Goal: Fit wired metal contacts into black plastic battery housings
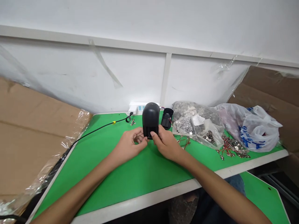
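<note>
Now: black rounded plastic housing upright | right hand grip closed on it | left hand grip unclear

We are watching through a camera worn on the person's head, facing forward and down across the green-topped workbench toward the white wall, and we are looking from close behind the left hand and right hand.

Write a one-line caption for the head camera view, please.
Left hand and right hand work at a black housing on a green mat.
</note>
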Available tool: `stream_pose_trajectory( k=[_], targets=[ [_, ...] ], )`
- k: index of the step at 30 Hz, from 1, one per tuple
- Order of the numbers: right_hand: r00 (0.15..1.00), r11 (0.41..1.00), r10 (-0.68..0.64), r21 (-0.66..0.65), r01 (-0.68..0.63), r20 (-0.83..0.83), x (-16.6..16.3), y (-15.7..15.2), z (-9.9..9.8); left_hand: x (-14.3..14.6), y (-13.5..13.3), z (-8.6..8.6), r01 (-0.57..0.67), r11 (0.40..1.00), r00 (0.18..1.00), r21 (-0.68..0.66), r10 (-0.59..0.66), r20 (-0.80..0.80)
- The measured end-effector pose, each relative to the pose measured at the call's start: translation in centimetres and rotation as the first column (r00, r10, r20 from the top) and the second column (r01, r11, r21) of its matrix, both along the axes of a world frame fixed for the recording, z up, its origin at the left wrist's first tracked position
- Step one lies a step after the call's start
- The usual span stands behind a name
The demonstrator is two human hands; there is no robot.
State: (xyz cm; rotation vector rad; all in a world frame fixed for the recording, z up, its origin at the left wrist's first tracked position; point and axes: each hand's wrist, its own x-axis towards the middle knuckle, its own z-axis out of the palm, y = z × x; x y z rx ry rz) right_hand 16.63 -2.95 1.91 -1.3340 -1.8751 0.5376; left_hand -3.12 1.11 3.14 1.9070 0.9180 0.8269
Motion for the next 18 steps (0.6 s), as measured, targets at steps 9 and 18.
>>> stream_pose_trajectory(
  k=[9,18],
  targets=[
    [0.983,0.994,0.033,-0.093,-0.051,-0.180,0.2,0.2,0.5,0.5,0.7,-0.1,0.159,0.949,0.970,-0.272,-0.099,0.221],
    [0.946,0.939,-0.274,0.162,0.302,-0.172,7.7,-3.6,0.4,0.1,2.1,-1.2,0.087,0.886,0.931,-0.456,0.090,0.353]
  ],
)
